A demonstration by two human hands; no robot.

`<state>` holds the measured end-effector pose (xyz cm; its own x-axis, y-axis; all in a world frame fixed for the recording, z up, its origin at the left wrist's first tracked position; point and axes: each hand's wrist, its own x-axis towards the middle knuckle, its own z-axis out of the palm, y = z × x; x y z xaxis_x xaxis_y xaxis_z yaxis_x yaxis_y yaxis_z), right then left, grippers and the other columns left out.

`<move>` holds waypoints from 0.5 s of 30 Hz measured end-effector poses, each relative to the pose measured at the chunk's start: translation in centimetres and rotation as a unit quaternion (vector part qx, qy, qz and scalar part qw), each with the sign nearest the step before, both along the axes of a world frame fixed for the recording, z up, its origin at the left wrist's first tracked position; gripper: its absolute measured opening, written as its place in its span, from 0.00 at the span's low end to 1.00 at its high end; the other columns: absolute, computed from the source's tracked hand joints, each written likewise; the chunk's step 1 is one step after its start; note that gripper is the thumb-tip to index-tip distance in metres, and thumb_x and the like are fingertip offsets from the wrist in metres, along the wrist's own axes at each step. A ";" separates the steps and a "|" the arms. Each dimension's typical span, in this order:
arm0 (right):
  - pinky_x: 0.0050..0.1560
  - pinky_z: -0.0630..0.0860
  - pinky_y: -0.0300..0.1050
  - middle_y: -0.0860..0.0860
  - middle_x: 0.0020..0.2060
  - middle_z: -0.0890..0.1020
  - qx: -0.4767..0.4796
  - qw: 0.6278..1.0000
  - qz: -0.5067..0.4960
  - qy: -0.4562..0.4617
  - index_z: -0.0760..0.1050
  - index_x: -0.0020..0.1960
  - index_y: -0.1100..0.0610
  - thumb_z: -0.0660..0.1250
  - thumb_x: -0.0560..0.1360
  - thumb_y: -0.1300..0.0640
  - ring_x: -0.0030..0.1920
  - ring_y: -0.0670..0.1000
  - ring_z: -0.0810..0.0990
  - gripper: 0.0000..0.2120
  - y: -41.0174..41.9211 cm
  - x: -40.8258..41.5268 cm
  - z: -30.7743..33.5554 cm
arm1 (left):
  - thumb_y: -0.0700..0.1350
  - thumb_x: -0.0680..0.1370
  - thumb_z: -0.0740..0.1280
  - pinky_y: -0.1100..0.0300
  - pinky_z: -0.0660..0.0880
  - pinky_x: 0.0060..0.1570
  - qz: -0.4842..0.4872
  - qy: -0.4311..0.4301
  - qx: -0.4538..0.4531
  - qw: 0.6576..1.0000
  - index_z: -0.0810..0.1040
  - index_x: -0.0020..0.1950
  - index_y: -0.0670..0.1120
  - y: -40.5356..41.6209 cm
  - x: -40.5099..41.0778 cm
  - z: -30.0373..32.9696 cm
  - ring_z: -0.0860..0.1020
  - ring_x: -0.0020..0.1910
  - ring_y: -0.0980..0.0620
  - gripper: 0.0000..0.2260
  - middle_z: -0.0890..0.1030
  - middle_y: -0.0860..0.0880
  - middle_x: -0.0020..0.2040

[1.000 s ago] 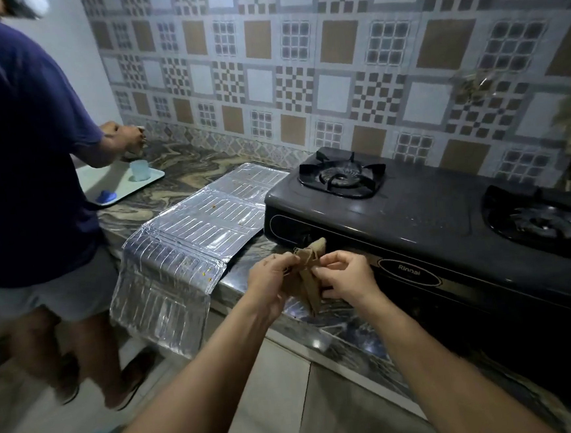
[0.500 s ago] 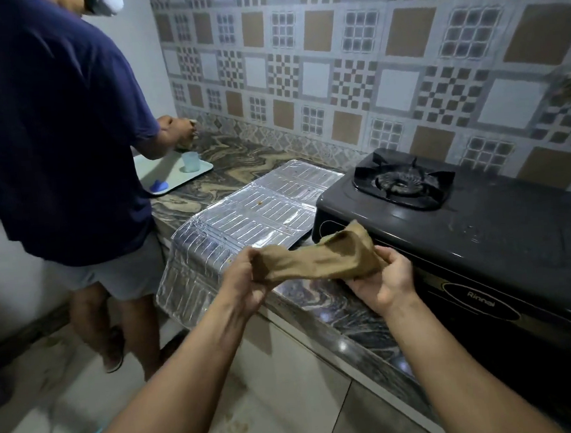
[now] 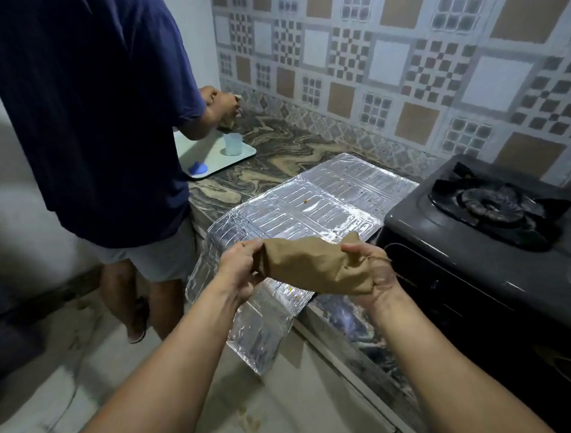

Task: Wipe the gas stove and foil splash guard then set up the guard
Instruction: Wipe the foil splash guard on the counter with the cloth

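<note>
Brown cloth rag [image 3: 310, 265] stretched between both hands above near counter edge: left hand [image 3: 243, 265] pinching its left end, right hand [image 3: 372, 271] gripping its right end. Beneath, crinkled silver foil splash guard [image 3: 310, 207] lying flat on marbled stone counter [image 3: 273, 162], near panel drooping over edge. Black gas stove [image 3: 483, 235] at right, touching guard. Second person in navy shirt [image 3: 98, 111] at far left.

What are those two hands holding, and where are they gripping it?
A brown cloth, stretched between them: the left hand pinches its left end, the right hand grips its right end.
</note>
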<state>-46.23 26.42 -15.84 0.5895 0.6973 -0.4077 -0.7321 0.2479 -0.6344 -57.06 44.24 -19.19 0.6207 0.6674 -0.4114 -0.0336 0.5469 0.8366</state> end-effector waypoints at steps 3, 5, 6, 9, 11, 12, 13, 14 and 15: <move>0.38 0.81 0.43 0.58 0.33 0.82 -0.011 0.998 0.052 -0.039 0.80 0.40 0.64 0.66 0.65 0.66 0.33 0.55 0.83 0.06 2.7 1.8 0.4 | 0.43 0.80 0.64 0.60 0.76 0.32 0.031 0.035 -0.021 0.999 0.75 0.54 0.45 2.6 0.4 -1.6 0.77 0.36 0.51 0.04 0.78 0.47 0.42; 0.41 0.79 0.44 0.57 0.36 0.81 -0.036 0.994 0.064 -0.078 0.76 0.47 0.61 0.67 0.65 0.65 0.35 0.54 0.82 0.10 4.6 3.5 0.4 | 0.44 0.80 0.63 0.58 0.74 0.34 0.063 0.089 -0.037 0.993 0.74 0.60 0.42 4.3 0.2 -4.0 0.77 0.37 0.52 0.10 0.77 0.47 0.43; 0.42 0.78 0.45 0.57 0.37 0.81 -0.059 0.991 0.062 -0.106 0.75 0.48 0.61 0.67 0.66 0.65 0.36 0.54 0.82 0.11 5.5 4.2 0.6 | 0.45 0.80 0.63 0.59 0.73 0.32 0.084 0.119 -0.050 0.988 0.73 0.62 0.42 5.0 -0.2 -5.5 0.76 0.34 0.53 0.12 0.76 0.48 0.41; 0.44 0.79 0.49 0.55 0.37 0.83 -0.108 0.962 0.002 -0.252 0.77 0.51 0.63 0.67 0.70 0.70 0.37 0.52 0.83 0.11 8.0 5.4 0.4 | 0.47 0.77 0.66 0.58 0.77 0.38 0.127 0.200 -0.078 0.968 0.70 0.66 0.41 5.8 -2.0 -9.5 0.82 0.39 0.50 0.19 0.79 0.45 0.47; 0.43 0.79 0.46 0.49 0.37 0.82 -0.170 0.883 0.002 -0.437 0.78 0.49 0.58 0.66 0.71 0.74 0.37 0.44 0.81 0.14 9.5 5.2 0.0 | 0.47 0.75 0.68 0.47 0.75 0.58 0.146 0.247 -0.095 0.953 0.72 0.68 0.37 5.6 -3.3 -12.0 0.78 0.61 0.40 0.24 0.77 0.36 0.64; 0.43 0.78 0.45 0.48 0.39 0.82 -0.200 0.835 0.045 -0.510 0.79 0.49 0.56 0.67 0.71 0.74 0.39 0.43 0.81 0.15 9.7 5.0 -0.1 | 0.47 0.74 0.69 0.44 0.72 0.63 0.145 0.259 -0.106 0.949 0.73 0.67 0.37 5.4 -4.1 -13.2 0.75 0.65 0.38 0.25 0.75 0.36 0.66; 0.46 0.78 0.45 0.48 0.42 0.83 -0.230 0.787 0.132 -0.557 0.80 0.51 0.55 0.69 0.70 0.71 0.43 0.44 0.81 0.15 10.1 4.8 -0.8 | 0.50 0.72 0.70 0.44 0.71 0.64 0.129 0.269 -0.120 0.947 0.75 0.66 0.38 5.3 -4.7 -14.8 0.74 0.66 0.38 0.26 0.75 0.36 0.66; 0.49 0.78 0.43 0.48 0.46 0.84 -0.268 0.728 0.241 -0.583 0.81 0.53 0.53 0.71 0.69 0.67 0.47 0.45 0.81 0.16 10.3 4.8 -1.9 | 0.53 0.69 0.71 0.44 0.71 0.64 0.111 0.269 -0.139 0.947 0.77 0.64 0.39 5.0 -5.4 -16.1 0.76 0.64 0.38 0.28 0.77 0.37 0.65; 0.49 0.76 0.39 0.48 0.50 0.83 -0.304 0.666 0.337 -0.592 0.82 0.55 0.51 0.73 0.68 0.62 0.49 0.46 0.80 0.16 10.1 4.7 -2.8 | 0.55 0.67 0.71 0.45 0.73 0.64 0.092 0.264 -0.153 0.948 0.79 0.62 0.40 4.8 -5.8 -17.5 0.78 0.61 0.39 0.28 0.79 0.39 0.62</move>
